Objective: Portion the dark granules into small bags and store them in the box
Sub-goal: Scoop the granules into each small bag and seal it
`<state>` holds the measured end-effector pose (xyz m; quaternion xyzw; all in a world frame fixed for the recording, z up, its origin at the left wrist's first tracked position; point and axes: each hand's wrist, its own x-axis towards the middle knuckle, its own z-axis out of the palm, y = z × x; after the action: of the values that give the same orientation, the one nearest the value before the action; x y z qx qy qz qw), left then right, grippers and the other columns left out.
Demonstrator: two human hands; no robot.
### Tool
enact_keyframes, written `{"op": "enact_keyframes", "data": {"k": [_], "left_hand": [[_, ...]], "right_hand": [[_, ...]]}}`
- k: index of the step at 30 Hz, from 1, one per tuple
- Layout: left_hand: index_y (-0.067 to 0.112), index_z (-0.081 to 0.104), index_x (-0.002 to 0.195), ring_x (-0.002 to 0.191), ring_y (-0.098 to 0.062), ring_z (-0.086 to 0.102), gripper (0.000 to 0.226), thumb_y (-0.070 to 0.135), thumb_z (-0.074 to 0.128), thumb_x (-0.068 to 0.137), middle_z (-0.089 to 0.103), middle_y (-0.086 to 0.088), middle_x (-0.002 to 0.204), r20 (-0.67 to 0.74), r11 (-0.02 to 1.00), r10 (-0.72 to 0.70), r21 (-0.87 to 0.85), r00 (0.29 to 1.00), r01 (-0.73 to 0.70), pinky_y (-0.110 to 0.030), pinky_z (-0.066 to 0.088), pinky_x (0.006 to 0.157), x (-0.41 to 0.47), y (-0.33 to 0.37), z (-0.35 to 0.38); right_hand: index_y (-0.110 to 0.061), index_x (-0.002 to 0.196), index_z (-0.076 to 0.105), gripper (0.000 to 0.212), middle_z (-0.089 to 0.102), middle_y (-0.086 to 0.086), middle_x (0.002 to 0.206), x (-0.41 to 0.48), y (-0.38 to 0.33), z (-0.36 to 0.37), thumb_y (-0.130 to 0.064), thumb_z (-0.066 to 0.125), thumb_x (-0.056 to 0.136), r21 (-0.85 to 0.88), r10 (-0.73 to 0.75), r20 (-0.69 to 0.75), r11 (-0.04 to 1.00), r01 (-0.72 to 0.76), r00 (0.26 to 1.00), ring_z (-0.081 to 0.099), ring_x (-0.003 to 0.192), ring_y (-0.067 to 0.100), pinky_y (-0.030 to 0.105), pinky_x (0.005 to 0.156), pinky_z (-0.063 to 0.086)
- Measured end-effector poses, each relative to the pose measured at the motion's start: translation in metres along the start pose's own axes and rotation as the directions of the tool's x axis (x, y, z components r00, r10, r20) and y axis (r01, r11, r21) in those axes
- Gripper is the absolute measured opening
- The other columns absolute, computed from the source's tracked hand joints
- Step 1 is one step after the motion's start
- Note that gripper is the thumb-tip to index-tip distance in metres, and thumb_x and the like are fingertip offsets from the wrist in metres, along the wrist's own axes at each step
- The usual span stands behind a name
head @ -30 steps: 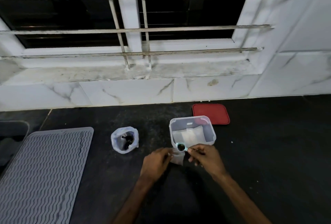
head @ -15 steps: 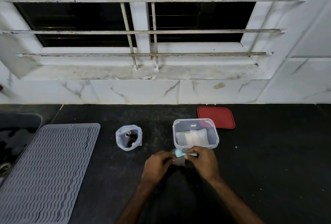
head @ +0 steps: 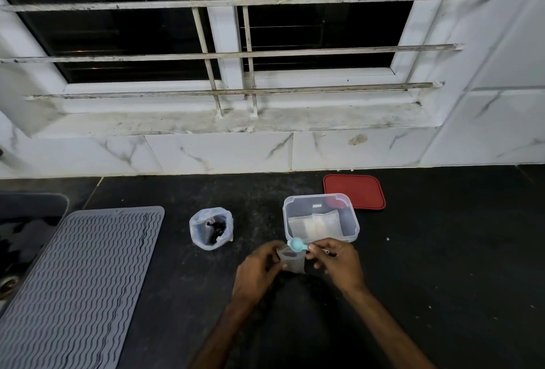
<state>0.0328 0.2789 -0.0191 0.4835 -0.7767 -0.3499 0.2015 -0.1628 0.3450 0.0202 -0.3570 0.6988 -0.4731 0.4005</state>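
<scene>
Tipped since a second ago, one blue spoon shows a pale bowl where a dark load sat; the right hand clamps its grip on the handle; the left hand pinches one small bag, mouth just under the bowl, between both grips; beyond, on the worktop, one clear box holds two flat bags; left of it, one sack of dark granules; farthest, one red lid.

A small clear bag is seen upright at lower centre, mouth open, with a dark patch inside. A teal spoon is tipped over its mouth. Just above, a lidless clear box is seen with flat whitish bags inside. The dark granules are kept in a rumpled plastic bag left of centre.
</scene>
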Motion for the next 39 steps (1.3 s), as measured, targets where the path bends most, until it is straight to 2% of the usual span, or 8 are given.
{"op": "enact_keyframes", "data": {"k": [4,10,15,19,24,28,33,39], "left_hand": [[0.051,0.049,0.121,0.090,0.005,0.058,0.052,0.042,0.077,0.077,0.060,0.022,0.098,-0.053,0.988,-0.090,-0.129,0.995,0.082,-0.011,0.045,0.075,-0.001,0.002,0.004],[0.034,0.070,0.090,0.088,0.001,0.061,0.011,0.024,0.073,0.085,0.061,0.013,0.097,-0.098,0.973,-0.111,-0.215,0.989,0.088,-0.026,0.053,0.083,0.007,-0.001,0.012],[0.027,0.068,0.082,0.083,-0.001,0.062,0.013,0.015,0.072,0.086,0.061,0.010,0.093,-0.118,0.949,-0.129,-0.303,0.985,0.089,-0.026,0.053,0.078,0.006,0.006,0.012],[0.028,0.064,0.082,0.085,-0.002,0.059,0.018,0.012,0.067,0.089,0.060,0.011,0.092,-0.137,0.958,-0.062,-0.285,0.989,0.021,-0.026,0.050,0.079,0.005,0.011,0.010],[0.025,0.061,0.085,0.086,-0.005,0.058,0.015,0.010,0.060,0.090,0.057,0.013,0.093,-0.144,0.988,0.102,-0.104,0.984,-0.118,-0.031,0.052,0.075,0.006,0.020,0.006],[0.024,0.061,0.087,0.087,-0.006,0.058,0.011,0.014,0.058,0.087,0.057,0.013,0.095,-0.138,0.978,0.165,-0.102,0.977,-0.179,-0.031,0.051,0.075,0.007,0.029,0.006],[0.033,0.064,0.078,0.084,-0.002,0.061,0.014,0.023,0.068,0.088,0.062,0.013,0.088,-0.158,0.966,0.005,-0.255,0.987,-0.046,-0.026,0.051,0.074,0.005,0.038,0.005],[0.027,0.066,0.086,0.087,-0.009,0.067,0.006,0.033,0.066,0.085,0.071,0.005,0.089,-0.156,0.850,-0.112,-0.527,0.981,0.014,-0.032,0.056,0.078,0.006,0.041,0.009]], "right_hand": [[-0.008,0.092,0.073,0.009,0.077,0.009,0.081,-0.012,0.006,-0.010,-0.015,0.067,0.091,0.202,0.167,0.031,0.964,-0.170,0.985,0.061,0.061,0.011,0.019,0.050,0.042],[-0.013,0.086,0.075,0.004,0.071,0.007,0.080,-0.023,0.050,-0.035,-0.016,0.072,0.087,0.125,0.322,-0.101,0.943,-0.310,0.941,0.056,0.065,0.012,0.024,0.055,0.043],[-0.031,0.073,0.072,0.014,0.073,-0.003,0.087,-0.009,0.081,-0.042,-0.022,0.077,0.082,-0.234,0.169,-0.225,0.947,-0.221,0.960,0.068,0.087,0.015,0.030,0.081,0.051],[-0.030,0.107,0.068,0.027,0.056,-0.006,0.116,-0.012,0.072,-0.036,-0.040,0.074,0.083,-0.590,-0.036,-0.265,0.796,-0.133,0.964,0.051,0.110,0.019,0.033,0.090,0.043],[-0.026,0.106,0.070,0.029,0.064,-0.021,0.108,-0.018,0.009,-0.006,-0.020,0.080,0.079,-0.247,-0.298,0.032,0.922,0.297,0.954,0.059,0.105,-0.002,0.011,0.088,0.045],[-0.018,0.086,0.073,0.016,0.071,-0.012,0.087,-0.015,-0.001,0.011,-0.006,0.079,0.078,-0.136,-0.264,0.058,0.953,0.270,0.963,0.065,0.087,0.000,0.012,0.076,0.049],[-0.020,0.066,0.066,0.021,0.067,-0.009,0.071,-0.004,0.000,0.008,-0.006,0.078,0.076,-0.237,-0.275,-0.030,0.936,0.261,0.961,0.064,0.073,0.008,0.029,0.070,0.054],[-0.026,0.062,0.061,0.028,0.066,-0.011,0.068,0.000,-0.011,0.009,-0.009,0.076,0.078,-0.311,-0.285,-0.057,0.916,0.254,0.957,0.062,0.072,0.002,0.015,0.066,0.049]]}}
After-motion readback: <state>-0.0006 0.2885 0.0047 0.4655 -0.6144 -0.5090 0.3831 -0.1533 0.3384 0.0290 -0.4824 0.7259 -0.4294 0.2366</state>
